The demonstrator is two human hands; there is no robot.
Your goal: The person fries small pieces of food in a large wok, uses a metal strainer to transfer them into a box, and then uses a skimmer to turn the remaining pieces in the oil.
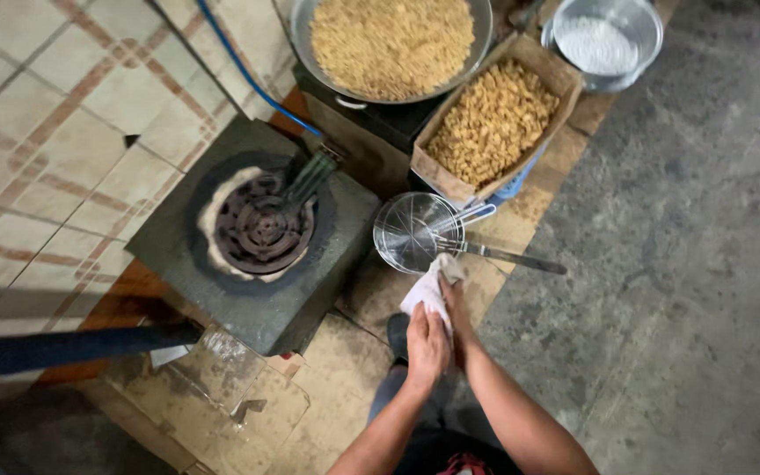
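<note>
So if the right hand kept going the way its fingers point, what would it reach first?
The right hand, wrapped in a white cloth, points up the frame toward the round wire-mesh skimmer lying on the cardboard. It would likely meet that first, though height is unclear.

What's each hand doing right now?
Left hand: closed around the white cloth.
Right hand: gripping the same white cloth, mostly hidden behind it.

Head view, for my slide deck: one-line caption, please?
Both hands wipe with a white cloth beside a wire skimmer and burner.
</note>
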